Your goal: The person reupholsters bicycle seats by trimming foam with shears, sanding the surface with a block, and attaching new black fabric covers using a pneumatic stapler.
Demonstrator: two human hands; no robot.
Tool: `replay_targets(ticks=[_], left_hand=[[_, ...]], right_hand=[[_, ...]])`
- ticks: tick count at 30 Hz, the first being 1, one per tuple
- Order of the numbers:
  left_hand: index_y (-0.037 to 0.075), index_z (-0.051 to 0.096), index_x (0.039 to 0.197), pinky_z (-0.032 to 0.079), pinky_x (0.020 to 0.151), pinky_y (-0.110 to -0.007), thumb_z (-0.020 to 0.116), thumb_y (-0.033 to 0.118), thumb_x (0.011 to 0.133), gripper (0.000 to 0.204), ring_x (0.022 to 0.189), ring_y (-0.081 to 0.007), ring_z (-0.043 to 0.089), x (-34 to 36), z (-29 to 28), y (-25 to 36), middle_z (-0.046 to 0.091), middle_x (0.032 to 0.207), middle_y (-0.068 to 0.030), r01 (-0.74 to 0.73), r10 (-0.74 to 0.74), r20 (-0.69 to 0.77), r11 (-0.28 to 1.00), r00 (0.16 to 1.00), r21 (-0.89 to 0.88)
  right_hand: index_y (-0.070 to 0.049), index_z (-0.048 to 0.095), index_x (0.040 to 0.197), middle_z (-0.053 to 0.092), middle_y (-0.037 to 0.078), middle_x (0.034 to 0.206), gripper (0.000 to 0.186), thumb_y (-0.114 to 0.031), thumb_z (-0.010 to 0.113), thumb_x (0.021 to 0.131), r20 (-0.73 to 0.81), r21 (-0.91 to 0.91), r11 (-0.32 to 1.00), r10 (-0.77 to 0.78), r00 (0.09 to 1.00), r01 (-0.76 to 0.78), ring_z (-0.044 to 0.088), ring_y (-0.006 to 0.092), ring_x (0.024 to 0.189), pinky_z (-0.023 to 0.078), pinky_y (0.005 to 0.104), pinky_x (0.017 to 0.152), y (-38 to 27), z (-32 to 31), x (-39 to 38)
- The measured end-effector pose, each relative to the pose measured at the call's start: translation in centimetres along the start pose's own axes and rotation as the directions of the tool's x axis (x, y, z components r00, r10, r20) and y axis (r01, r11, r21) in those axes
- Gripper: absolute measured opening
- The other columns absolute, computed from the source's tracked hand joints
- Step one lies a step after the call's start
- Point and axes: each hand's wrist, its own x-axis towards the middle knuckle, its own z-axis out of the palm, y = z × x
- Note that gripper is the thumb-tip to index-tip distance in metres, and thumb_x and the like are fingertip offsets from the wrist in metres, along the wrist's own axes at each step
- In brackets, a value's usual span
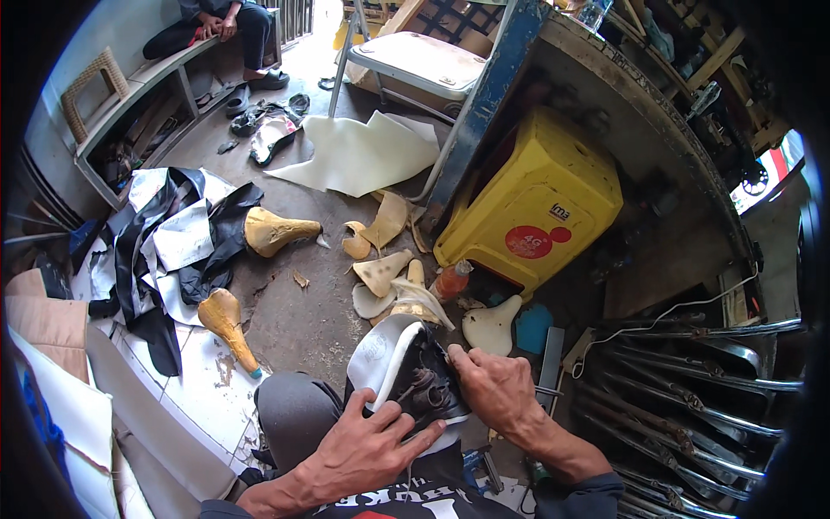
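A bicycle saddle (425, 381) rests upside down against my lap, its black underside facing me. White padding or cover material (373, 356) wraps round its edge. My left hand (367, 441) grips the near left side, fingers spread along the white rim. On the right edge my right hand (497, 385) is closed, thumb and forefinger pinched at the rim. A thin metal rod (549, 392) shows beside that hand; whether the hand holds it I cannot tell. Just beyond the saddle lie pale saddle-shaped foam pieces (491, 325) and scraps (385, 275).
Two yellowish saddle forms (277, 232) (226, 324) lie left, beside black and white sheet scraps (183, 233). A yellow plastic stool (545, 199) lies tipped under the bench at right. Stacked chrome frames (692, 406) crowd the lower right. A seated person (220, 26) is far left.
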Motion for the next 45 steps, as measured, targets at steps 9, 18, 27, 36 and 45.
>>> replay_targets(ticks=[9,18,27,36,45], left_hand=[[0.011,0.066,0.138,0.042,0.086,-0.048,0.067,0.023,0.091,0.049,0.090,-0.0166,0.055,0.2,0.6,-0.3,0.057,0.088,0.0005,-0.074,0.075,0.014,0.997,0.997,-0.013],[0.013,0.065,0.140,0.042,0.085,-0.048,0.066,0.022,0.091,0.050,0.086,-0.0150,0.053,-0.9,2.2,-1.3,0.054,0.085,0.0032,-0.094,0.092,-0.093,0.995,0.991,-0.023],[0.015,0.066,0.138,0.041,0.085,-0.047,0.066,0.021,0.091,0.048,0.086,-0.0140,0.052,-0.9,2.5,-1.2,0.053,0.084,0.0042,-0.049,0.048,-0.082,0.999,0.996,-0.004],[0.014,0.068,0.135,0.040,0.085,-0.047,0.067,0.022,0.089,0.047,0.088,-0.0140,0.053,-0.2,2.2,-0.4,0.053,0.084,0.0035,-0.059,0.059,-0.066,0.998,0.996,0.007],[0.013,0.069,0.133,0.040,0.084,-0.047,0.064,0.022,0.091,0.044,0.087,-0.0137,0.052,-0.4,2.8,-0.4,0.051,0.082,0.0032,-0.074,0.077,-0.084,0.996,0.993,0.043]], right_hand=[[-0.005,0.065,0.109,0.066,0.014,0.079,0.020,-0.010,0.061,0.091,0.067,-0.037,0.999,-0.001,0.998,0.004,0.071,0.0338,0.069,0.056,0.0452,0.057,-0.6,0.9,1.1],[-0.003,0.078,0.102,0.075,0.017,0.084,0.019,-0.020,0.072,0.097,0.271,0.680,0.732,-0.201,0.941,-0.040,0.073,0.0233,0.069,0.055,0.0329,0.065,6.7,0.3,4.3],[-0.008,0.074,0.101,0.074,0.013,0.084,0.012,-0.016,0.073,0.091,0.017,0.402,0.897,-0.207,0.978,0.183,0.071,0.0346,0.071,0.056,0.0425,0.062,3.9,-0.8,1.9],[0.000,0.062,0.095,0.069,0.015,0.084,0.012,-0.011,0.059,0.090,0.239,-0.155,0.986,-0.020,0.971,0.059,0.073,0.0322,0.066,0.058,0.0421,0.056,-1.5,-1.8,1.3],[0.000,0.070,0.092,0.074,0.020,0.090,0.014,-0.010,0.061,0.087,0.355,0.080,0.991,-0.127,0.926,0.106,0.074,0.0377,0.081,0.061,0.0462,0.073,2.0,-1.2,3.0]])
